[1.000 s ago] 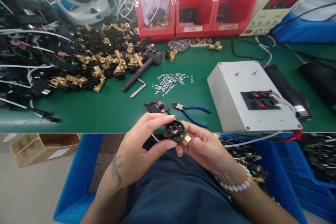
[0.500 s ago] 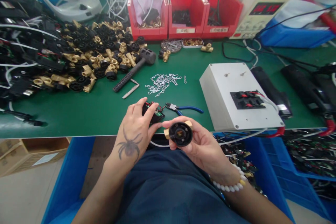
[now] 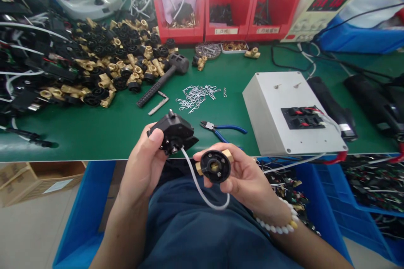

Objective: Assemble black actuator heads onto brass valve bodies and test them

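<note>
The right grip was closed around a valve, its round black face toward the viewer, brass ends jutting sideways. A white cable looped between the grips from a faceted black housing, clamped in the left grip. Behind both ran the near edge of the table. Ahead of the right grip lay pliers, then clips; green surface separated both from a box rightward.

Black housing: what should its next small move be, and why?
I'd probably ease the housing toward the valve: the left hand holds the housing, the right hand the valve, they sit apart, and the valve's round black face is uncovered.
</note>
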A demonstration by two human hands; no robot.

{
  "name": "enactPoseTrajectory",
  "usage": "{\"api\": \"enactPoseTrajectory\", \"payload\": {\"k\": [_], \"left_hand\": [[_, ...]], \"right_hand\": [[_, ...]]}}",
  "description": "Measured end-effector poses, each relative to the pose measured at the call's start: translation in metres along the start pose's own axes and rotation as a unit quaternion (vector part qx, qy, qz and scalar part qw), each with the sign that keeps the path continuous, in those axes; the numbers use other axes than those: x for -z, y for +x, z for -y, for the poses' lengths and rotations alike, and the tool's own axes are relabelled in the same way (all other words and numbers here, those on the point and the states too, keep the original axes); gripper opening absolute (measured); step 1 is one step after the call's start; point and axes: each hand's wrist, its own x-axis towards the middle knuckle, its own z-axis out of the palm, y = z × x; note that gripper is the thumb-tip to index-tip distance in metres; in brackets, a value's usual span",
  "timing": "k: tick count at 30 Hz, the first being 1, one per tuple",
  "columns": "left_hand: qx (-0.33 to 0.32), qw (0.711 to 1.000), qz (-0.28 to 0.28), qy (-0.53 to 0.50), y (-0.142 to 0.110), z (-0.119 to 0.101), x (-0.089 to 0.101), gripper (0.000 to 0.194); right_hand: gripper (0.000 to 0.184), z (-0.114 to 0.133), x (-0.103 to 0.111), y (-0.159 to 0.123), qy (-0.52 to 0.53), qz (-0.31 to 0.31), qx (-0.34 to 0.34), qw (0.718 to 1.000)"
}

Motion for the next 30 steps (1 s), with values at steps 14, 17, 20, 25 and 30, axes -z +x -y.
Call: {"api": "enactPoseTrajectory", "payload": {"k": [14,17,20,25,30], "left_hand": [[0.062,0.992,0.005,-0.111,-0.011,-0.007,-0.014,0.049],[0.073,0.990,0.002,-0.120,-0.015,-0.004,-0.013,0.050],[0.099,0.989,0.017,-0.107,-0.022,0.000,-0.005,0.055],[0.122,0.991,0.000,-0.050,-0.035,0.008,0.021,0.063],[0.117,0.992,-0.029,-0.038,-0.035,0.011,0.037,0.056]], "right_hand": [[0.045,0.005,-0.009,0.000,-0.036,-0.049,0.003,0.998],[0.048,0.007,-0.013,0.000,-0.085,-0.083,0.013,0.993],[0.046,0.008,-0.015,0.001,-0.112,-0.094,0.038,0.988],[0.049,0.005,-0.010,0.002,-0.161,-0.110,0.063,0.979],[0.051,0.001,-0.003,0.005,-0.191,-0.105,0.066,0.974]]}}
